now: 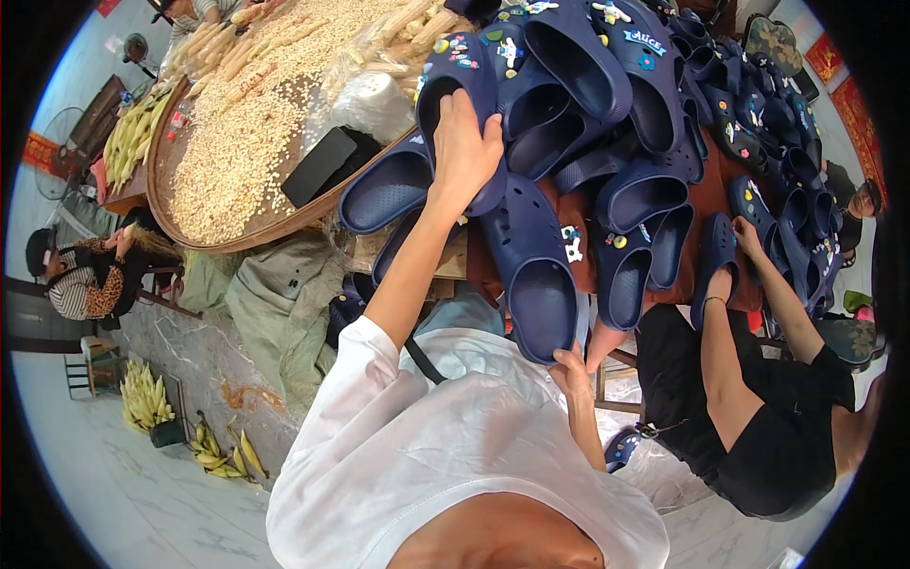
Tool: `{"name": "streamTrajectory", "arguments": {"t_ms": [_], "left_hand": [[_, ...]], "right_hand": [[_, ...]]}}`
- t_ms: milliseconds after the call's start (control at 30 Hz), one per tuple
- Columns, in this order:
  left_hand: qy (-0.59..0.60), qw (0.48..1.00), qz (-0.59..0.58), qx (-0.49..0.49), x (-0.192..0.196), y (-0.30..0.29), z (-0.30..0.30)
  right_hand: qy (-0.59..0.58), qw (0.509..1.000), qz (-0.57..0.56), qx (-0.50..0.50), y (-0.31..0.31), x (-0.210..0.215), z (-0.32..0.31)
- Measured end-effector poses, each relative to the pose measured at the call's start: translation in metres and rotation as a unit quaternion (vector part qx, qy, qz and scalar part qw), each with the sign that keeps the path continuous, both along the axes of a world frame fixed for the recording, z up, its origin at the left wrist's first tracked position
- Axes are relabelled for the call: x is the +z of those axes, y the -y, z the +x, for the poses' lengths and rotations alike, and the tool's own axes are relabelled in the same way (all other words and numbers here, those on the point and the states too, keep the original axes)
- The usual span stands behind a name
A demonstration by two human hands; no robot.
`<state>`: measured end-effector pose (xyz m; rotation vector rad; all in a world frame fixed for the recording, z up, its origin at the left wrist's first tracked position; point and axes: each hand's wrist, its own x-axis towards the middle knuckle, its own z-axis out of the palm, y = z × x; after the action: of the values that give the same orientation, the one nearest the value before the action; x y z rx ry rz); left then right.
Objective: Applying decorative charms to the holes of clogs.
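Left hand (464,142) clasps navy clog (458,95) at 12 o'clock; right hand (572,368) seemingly pinches heel of another navy clog (533,266), centre.

Matt navy foam clogs, cloth, woven tray.
Clogs (531,256) smooth, perforated, with glossy plastic charms (572,244); shirt (427,446) white cotton; tray (275,223) woven bamboo; floor (142,503) glossy marble.

Your left arm is stretched far forward, bare from the white short sleeve, forearm running up and right. Your left hand (464,142) lies palm down, fingers curled over and closed in a grip. Your right hand (572,370) sits near your chest, forearm bent upward, fingers pinching closed.
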<state>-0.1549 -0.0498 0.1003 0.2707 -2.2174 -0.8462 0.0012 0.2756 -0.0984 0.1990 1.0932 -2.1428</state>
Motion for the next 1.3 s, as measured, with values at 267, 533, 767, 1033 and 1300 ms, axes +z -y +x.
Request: {"name": "streamTrajectory", "arguments": {"t_ms": [267,533,767,1033,1300], "left_hand": [[0.063,0.995,-0.021,0.074,-0.001,0.002,-0.036],[0.077,0.971,0.199,-0.106,-0.017,0.065,-0.048],[-0.075,0.997,0.019,0.02,0.021,0.022,0.027],[0.056,0.962,0.206,-0.171,-0.05,-0.051,0.14],[0.138,0.763,0.598,-0.201,-0.149,-0.075,0.144]], "right_hand": [[0.018,1.0,0.021,-0.008,0.017,0.018,0.014],[0.009,1.0,0.013,-0.005,0.027,0.032,0.027],[-0.031,0.989,0.091,0.116,0.057,0.052,0.024],[-0.041,0.98,0.008,0.196,0.103,0.019,0.007],[-0.116,0.948,0.071,0.286,0.096,0.013,-0.014]]}}
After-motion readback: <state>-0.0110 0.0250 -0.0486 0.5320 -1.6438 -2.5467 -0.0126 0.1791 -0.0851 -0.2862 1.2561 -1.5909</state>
